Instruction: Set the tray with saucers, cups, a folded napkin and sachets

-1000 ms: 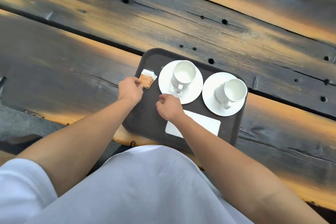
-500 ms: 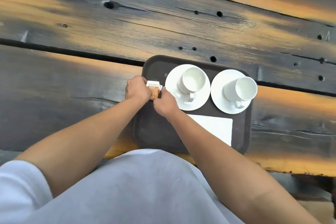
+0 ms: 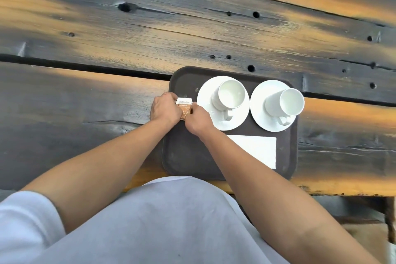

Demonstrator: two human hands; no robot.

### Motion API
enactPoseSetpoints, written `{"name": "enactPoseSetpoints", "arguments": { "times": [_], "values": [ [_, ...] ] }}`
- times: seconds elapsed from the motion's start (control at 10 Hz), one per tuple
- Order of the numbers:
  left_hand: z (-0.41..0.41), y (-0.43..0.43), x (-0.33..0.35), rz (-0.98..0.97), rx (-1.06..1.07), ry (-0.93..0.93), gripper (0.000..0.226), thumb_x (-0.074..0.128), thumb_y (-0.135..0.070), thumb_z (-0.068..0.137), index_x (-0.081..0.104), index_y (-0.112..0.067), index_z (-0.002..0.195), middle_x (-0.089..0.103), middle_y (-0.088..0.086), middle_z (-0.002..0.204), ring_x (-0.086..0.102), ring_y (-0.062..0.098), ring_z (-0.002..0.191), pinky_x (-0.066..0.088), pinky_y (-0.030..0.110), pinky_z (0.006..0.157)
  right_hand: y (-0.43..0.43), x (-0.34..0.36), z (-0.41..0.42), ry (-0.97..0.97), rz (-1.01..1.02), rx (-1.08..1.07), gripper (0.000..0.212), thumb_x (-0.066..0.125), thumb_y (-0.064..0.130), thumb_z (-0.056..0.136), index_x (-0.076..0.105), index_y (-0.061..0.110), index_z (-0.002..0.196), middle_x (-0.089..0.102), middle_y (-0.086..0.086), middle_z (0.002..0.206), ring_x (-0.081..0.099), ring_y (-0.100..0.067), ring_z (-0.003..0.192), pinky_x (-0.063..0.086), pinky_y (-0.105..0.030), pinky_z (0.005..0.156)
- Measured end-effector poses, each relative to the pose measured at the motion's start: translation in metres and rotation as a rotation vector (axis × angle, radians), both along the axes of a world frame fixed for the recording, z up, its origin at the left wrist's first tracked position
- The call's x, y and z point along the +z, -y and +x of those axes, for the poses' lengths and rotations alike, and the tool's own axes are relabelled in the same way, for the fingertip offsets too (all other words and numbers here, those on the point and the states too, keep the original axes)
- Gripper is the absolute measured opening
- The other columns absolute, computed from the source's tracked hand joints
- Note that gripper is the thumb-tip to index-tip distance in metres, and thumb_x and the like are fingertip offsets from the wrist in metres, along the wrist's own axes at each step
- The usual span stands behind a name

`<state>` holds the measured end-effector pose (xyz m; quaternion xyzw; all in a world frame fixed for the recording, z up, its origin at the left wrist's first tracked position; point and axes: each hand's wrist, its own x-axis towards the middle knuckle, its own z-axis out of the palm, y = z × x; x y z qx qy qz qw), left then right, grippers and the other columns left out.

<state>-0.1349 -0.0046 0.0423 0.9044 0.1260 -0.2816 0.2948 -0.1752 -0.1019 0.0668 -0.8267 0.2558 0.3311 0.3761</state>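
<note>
A dark brown tray (image 3: 182,161) lies on the wooden table near me. Two white saucers sit along its far side, the left saucer (image 3: 205,113) and the right saucer (image 3: 259,113), each bearing an upright white cup: the left cup (image 3: 231,94) and the right cup (image 3: 287,103). A folded white napkin (image 3: 257,150) lies flat at the tray's near right. At the tray's far left, the orange and white sachets (image 3: 184,105) are pinched between my left hand (image 3: 165,109) and my right hand (image 3: 198,120), both closed on their edges.
The tray rests on a weathered table of dark and orange planks (image 3: 192,34) with knots, holes and gaps. The table's near edge (image 3: 321,188) runs just past the tray, with my white shirt below it.
My right hand moved left from beside the left saucer to the sachets and now grips them together with my left hand. The sachets sit squared up on the tray.
</note>
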Motion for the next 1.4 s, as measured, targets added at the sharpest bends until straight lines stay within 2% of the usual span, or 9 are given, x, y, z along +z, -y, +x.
{"name": "enactPoseSetpoints", "arguments": {
  "times": [0.3,0.4,0.6,0.7,0.9,1.0,1.2,1.3,1.4],
  "values": [
    [-0.003,0.001,0.002,-0.002,0.033,0.009,0.042,0.062,-0.007,0.083,0.064,-0.019,0.123,0.069,0.008,0.118,0.061,0.026,0.112,0.054,0.038,0.092,0.002,0.000,-0.002,0.031,0.045,-0.012,0.028,0.047,0.010,0.092,0.054,0.006,0.118,0.067,-0.014,0.112,0.061,-0.033,0.102,0.049,-0.041,0.091],
    [-0.007,0.001,0.001,-0.030,0.115,0.001,0.047,0.062,-0.007,0.084,0.060,-0.015,0.130,0.069,0.009,0.120,0.059,0.026,0.117,0.050,0.032,0.094,0.006,-0.002,-0.006,0.013,0.029,-0.055,0.008,0.045,0.005,0.090,0.049,0.009,0.096,0.059,-0.008,0.094,0.051,-0.027,0.087,0.041,-0.033,0.076],
    [-0.018,0.002,0.003,-0.073,0.241,-0.042,0.037,0.058,-0.006,0.089,0.064,-0.010,0.125,0.065,0.011,0.126,0.056,0.028,0.121,0.047,0.030,0.091,0.005,0.004,-0.011,-0.014,0.065,0.024,0.039,0.041,0.004,0.090,0.055,0.007,0.126,0.065,-0.014,0.120,0.059,-0.033,0.111,0.047,-0.041,0.099],
    [-0.022,0.000,0.006,-0.117,0.188,-0.073,0.035,0.056,-0.007,0.091,0.066,-0.013,0.124,0.069,0.006,0.123,0.060,0.025,0.116,0.047,0.027,0.085,0.009,0.007,-0.014,-0.015,0.075,0.101,0.050,0.039,0.001,0.089,0.050,0.011,0.137,0.064,-0.014,0.123,0.059,-0.035,0.113,0.047,-0.041,0.100],
    [-0.027,-0.006,0.016,-0.143,0.097,-0.125,0.044,0.048,-0.008,0.093,0.058,-0.015,0.135,0.065,0.002,0.131,0.057,0.023,0.122,0.043,0.029,0.098,0.020,0.009,-0.014,0.010,0.064,0.191,0.052,0.039,0.002,0.090,0.048,0.013,0.141,0.063,-0.015,0.128,0.057,-0.036,0.116,0.046,-0.041,0.101],
    [-0.034,-0.002,0.017,-0.162,0.029,-0.142,0.038,0.047,-0.009,0.093,0.068,-0.023,0.122,0.071,0.003,0.119,0.062,0.024,0.110,0.049,0.040,0.099,0.023,0.007,-0.014,0.026,0.056,0.236,0.052,0.040,0.003,0.091,0.047,0.013,0.141,0.063,-0.016,0.128,0.057,-0.037,0.117,0.046,-0.042,0.101],
    [-0.049,0.009,0.015,-0.090,0.046,-0.044,0.040,0.044,-0.009,0.093,0.070,-0.024,0.119,0.072,0.002,0.112,0.062,0.026,0.101,0.048,0.032,0.081,0.034,-0.001,-0.020,0.065,0.113,0.281,0.061,0.038,0.000,0.088,0.045,0.020,0.145,0.062,-0.013,0.130,0.057,-0.034,0.118,0.046,-0.038,0.103],
    [-0.055,0.009,0.016,-0.073,0.060,-0.037,0.035,0.043,-0.010,0.093,0.068,-0.015,0.116,0.070,0.007,0.112,0.061,0.030,0.106,0.047,0.033,0.083,0.043,0.001,-0.026,0.112,0.153,0.227,0.061,0.037,-0.001,0.088,0.048,0.019,0.144,0.060,-0.009,0.136,0.054,-0.030,0.124,0.043,-0.032,0.105],
    [-0.061,0.005,0.028,0.011,0.070,-0.051,0.034,0.044,-0.010,0.093,0.062,-0.009,0.122,0.064,0.013,0.122,0.056,0.035,0.119,0.045,0.036,0.092,0.050,0.006,-0.037,0.109,0.163,0.253,0.042,0.038,-0.001,0.087,0.068,0.015,0.113,0.069,-0.006,0.108,0.059,-0.031,0.106,0.052,-0.031,0.089]
  ]
}}
